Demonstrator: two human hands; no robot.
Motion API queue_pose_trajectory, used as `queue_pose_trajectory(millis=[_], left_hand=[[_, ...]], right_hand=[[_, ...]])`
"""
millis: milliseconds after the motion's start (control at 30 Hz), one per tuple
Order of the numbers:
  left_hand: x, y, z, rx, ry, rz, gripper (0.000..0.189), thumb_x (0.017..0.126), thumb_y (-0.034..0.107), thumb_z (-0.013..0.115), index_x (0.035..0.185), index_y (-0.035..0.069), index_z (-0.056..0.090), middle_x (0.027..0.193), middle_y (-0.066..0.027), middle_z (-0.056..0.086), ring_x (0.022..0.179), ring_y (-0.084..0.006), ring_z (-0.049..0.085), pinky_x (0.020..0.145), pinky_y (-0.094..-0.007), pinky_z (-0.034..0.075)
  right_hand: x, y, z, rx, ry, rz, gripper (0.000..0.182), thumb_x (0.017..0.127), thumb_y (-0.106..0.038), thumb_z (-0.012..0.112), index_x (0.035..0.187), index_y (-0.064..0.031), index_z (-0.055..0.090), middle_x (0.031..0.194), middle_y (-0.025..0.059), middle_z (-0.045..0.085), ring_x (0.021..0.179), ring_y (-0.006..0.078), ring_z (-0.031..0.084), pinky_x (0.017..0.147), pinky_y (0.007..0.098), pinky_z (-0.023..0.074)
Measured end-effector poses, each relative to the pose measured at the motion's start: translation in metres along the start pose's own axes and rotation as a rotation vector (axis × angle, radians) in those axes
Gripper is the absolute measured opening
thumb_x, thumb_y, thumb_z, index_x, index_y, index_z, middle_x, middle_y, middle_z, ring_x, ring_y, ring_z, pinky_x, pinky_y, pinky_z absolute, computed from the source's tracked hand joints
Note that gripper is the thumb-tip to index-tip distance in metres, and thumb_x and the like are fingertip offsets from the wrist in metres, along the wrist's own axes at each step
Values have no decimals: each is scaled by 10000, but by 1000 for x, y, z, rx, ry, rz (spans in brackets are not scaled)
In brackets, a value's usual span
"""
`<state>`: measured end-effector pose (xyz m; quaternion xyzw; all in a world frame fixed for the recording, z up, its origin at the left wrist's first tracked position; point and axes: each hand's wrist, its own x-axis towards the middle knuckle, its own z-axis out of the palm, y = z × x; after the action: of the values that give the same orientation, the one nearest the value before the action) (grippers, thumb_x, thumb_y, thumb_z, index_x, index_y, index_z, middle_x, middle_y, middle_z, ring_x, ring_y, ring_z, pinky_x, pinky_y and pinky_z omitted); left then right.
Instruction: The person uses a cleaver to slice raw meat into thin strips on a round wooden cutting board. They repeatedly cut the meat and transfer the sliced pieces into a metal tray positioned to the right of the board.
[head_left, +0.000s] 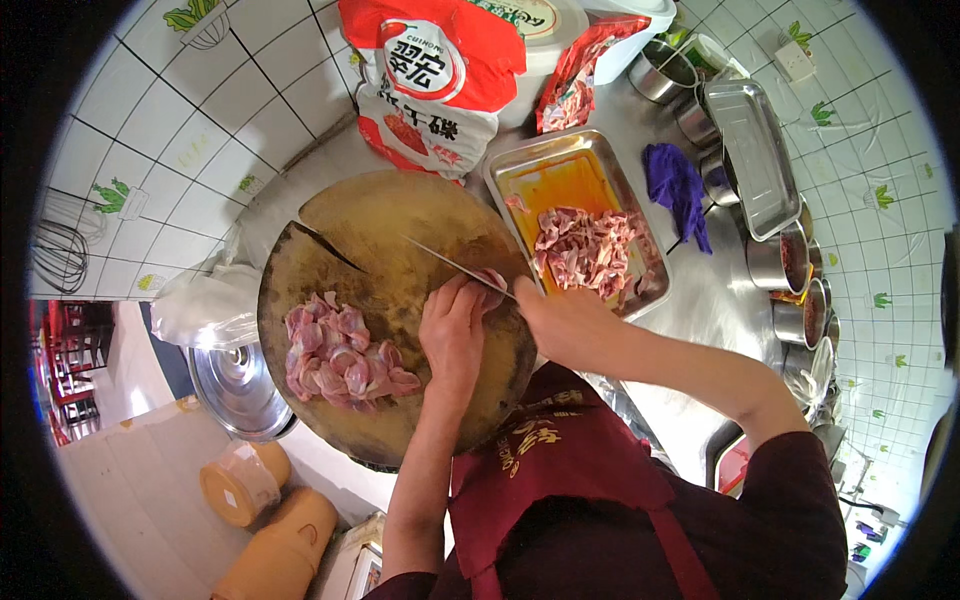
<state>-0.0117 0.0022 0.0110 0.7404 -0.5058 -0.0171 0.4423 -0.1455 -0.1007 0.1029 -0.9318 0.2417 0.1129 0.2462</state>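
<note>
On a round wooden chopping block (390, 202), my left hand (454, 330) presses a piece of raw meat (493, 291) with curled fingers. My right hand (559, 319) grips a knife (450, 261), its blade lying across that piece and pointing to the upper left; the handle is hidden in my fist. Left of my left hand sits a pile of raw meat pieces (341, 356), pink with pale membrane, looking like gizzards. A steel tray (499, 169) touches or nearly touches the block's right side, with cut meat (585, 247) and orange-red liquid inside.
Beyond the block stand a red and white bag (420, 97) and a smaller red packet (581, 75). A purple cloth (675, 187) lies right of the tray. Steel pots (769, 259) and an empty steel tray (750, 150) line the right side. A split (326, 244) runs into the block; a steel lid (240, 390) is at left.
</note>
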Motion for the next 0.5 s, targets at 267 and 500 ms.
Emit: queue_pose_trajectory(millis=[267,500], left_hand=[[-1,-3,-2,-32,9,-75,168,795,-8,676,952,52,662,1059,-91,653,940,-311,623,793,-390,511],[-5,-2,-10,-61,-42,-45,140,833,26,692,971,44,676,1062,-115,649,954,-327,617,795,-410,508]], right_hand=[[-10,8,3,-18,-48,51,187,929,-118,513,1014,7,403,657,226,619,629,445,630,553,534,475],[-25,8,0,-24,14,-14,190,939,-154,532,982,0,430,637,198,612,588,417,626,527,520,471]])
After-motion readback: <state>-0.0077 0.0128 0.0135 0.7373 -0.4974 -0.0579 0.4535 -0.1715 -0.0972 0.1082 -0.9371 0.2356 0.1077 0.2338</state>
